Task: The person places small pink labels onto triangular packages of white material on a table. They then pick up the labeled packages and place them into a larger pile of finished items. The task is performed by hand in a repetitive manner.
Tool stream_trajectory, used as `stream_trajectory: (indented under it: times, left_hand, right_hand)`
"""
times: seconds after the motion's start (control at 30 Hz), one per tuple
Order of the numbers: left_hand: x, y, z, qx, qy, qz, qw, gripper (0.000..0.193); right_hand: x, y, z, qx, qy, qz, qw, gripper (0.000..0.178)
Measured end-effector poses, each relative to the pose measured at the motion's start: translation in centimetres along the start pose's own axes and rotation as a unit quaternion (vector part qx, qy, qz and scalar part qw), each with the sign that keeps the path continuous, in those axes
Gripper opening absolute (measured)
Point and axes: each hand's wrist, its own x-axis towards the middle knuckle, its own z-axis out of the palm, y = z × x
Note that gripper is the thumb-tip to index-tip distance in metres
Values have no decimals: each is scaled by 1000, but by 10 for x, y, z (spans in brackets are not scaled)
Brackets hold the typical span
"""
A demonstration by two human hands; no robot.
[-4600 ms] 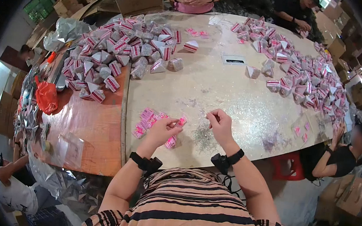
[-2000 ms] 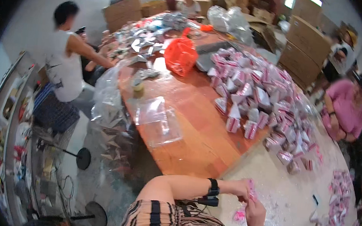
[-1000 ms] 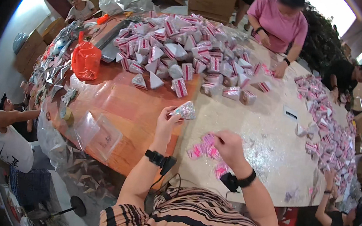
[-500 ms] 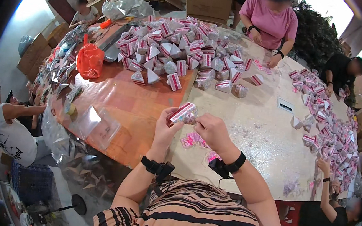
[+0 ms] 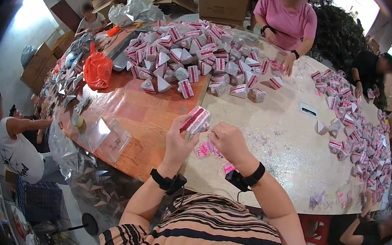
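Note:
My left hand (image 5: pixel 178 142) is closed around a cake-slice ornament (image 5: pixel 196 121) with pink and white stripes and glittery sides, held above the table. Close to its right end, my right hand (image 5: pixel 228 140) has its fingers pinched together. Whatever sits in that pinch is too small to make out. Below and between the hands lie small bright pink tags (image 5: pixel 205 149) on the pale tabletop, and more of them rest by my right wrist.
A large heap of similar ornaments (image 5: pixel 198 52) covers the table's far side, with another heap (image 5: pixel 353 133) along the right. A red plastic bag (image 5: pixel 98 69), clear bags (image 5: pixel 111 140) and silvery pieces lie on the left. Co-workers are around the table.
The ornament has turned in my left hand, its striped face now tipped differently. My right hand stays pinched beside it. The co-worker at lower right has drawn a hand lower.

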Motion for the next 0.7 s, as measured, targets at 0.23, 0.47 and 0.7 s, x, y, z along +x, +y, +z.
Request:
stream_trajectory:
  times: [0.23, 0.47, 0.7]
  left_hand:
    - [2, 21, 5, 212, 9, 147, 966, 51]
    - [-5, 22, 12, 260, 18, 169, 951, 50]
    - [-11, 31, 16, 270, 7, 157, 950, 49]
  right_hand:
    - [-4, 3, -2, -14, -5, -2, 1000, 9]
    - [-8, -2, -10, -19, -27, 22, 999, 7]
    - [-15, -1, -12, -8, -25, 21, 999, 6]
